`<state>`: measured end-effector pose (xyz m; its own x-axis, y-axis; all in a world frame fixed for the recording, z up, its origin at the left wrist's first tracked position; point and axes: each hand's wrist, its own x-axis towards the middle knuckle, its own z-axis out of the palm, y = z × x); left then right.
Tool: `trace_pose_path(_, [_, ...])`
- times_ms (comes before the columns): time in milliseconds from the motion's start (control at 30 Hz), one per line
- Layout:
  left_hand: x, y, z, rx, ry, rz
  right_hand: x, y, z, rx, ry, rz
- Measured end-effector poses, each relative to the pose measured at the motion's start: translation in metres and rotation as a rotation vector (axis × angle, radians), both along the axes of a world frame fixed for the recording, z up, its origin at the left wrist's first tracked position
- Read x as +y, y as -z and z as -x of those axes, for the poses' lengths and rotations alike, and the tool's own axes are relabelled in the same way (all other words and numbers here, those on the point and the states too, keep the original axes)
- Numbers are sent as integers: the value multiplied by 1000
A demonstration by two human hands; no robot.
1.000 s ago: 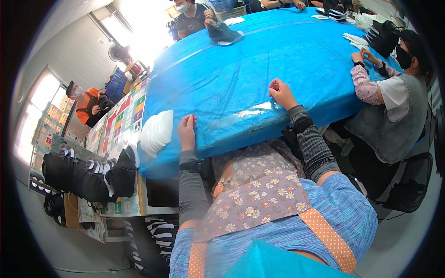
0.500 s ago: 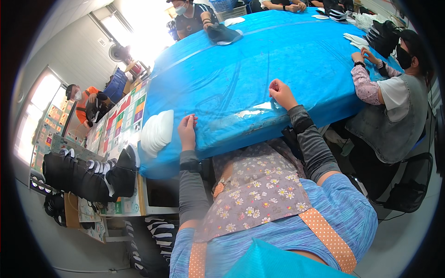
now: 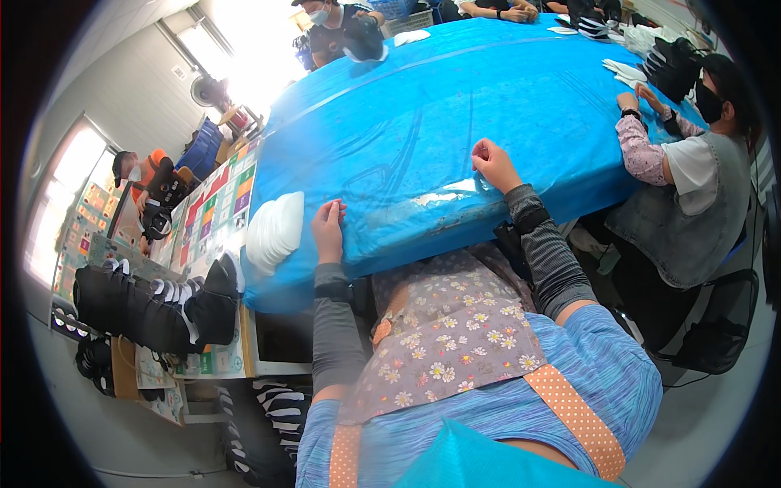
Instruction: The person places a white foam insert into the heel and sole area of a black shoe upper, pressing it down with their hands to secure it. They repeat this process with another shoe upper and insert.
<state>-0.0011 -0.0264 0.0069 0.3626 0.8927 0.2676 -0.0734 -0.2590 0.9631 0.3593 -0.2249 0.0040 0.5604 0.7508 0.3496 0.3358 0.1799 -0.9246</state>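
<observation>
My left hand (image 3: pixel 329 231) rests at the near edge of the blue-covered table (image 3: pixel 423 106), its fingers curled together with nothing showing in them. Close to its left lies a fanned stack of white, rounded pads (image 3: pixel 275 232). Farther right, my right hand (image 3: pixel 495 166) is likewise closed, fingertips drawn together, over the table near its front edge. No object shows in it. Grey striped sleeves cover both forearms.
At the lower left, a row of black shoe-like pieces with white edges (image 3: pixel 154 313) sits on a side table. Coworkers sit around: one at right with closed fingers (image 3: pixel 639 98), one across holding a black piece (image 3: pixel 364 39). White pads (image 3: pixel 625 71) lie at far right.
The coworker across has lifted the black piece off the table and moved it left. The person in orange at far left has bent lower. My hands have hardly moved.
</observation>
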Motion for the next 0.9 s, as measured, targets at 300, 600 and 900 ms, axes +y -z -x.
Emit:
trace_pose_path(300, [-1, 0, 1, 2, 2, 2, -1, -2, 2, -34, 1, 17])
trace_pose_path(600, [2, 1, -2, 12, 21, -28, 1, -5, 1, -48, -40, -23])
trace_pose_path(900, [-2, 8, 2, 47, 0, -57, 2, 7, -3, -88, 9, -2])
